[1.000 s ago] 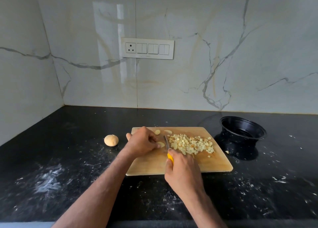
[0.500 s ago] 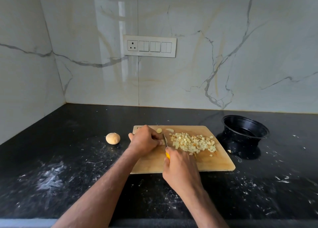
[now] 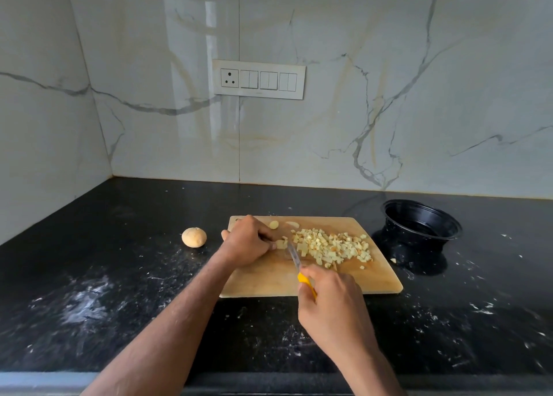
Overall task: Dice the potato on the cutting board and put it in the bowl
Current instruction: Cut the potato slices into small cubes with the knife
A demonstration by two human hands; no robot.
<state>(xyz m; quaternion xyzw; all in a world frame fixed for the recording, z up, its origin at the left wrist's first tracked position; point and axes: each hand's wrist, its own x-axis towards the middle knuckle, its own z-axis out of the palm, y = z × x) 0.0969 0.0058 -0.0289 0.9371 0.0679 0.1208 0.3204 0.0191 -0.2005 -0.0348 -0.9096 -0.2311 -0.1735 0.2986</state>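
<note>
Fingers (image 3: pixel 270 243) curled, seemingly pinching potato piece (image 3: pixel 281 244), knife (image 3: pixel 294 256) beside.

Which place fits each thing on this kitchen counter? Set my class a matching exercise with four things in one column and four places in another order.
Things
1. round black plastic bowl
2. whole tan potato
3. pile of pale diced potato cubes
4. yellow-handled knife

Places
A. on the wooden cutting board
B. in the right hand
C. on the counter, right of the board
D. on the counter, left of the board

Pairs: 1-C, 2-D, 3-A, 4-B
</note>
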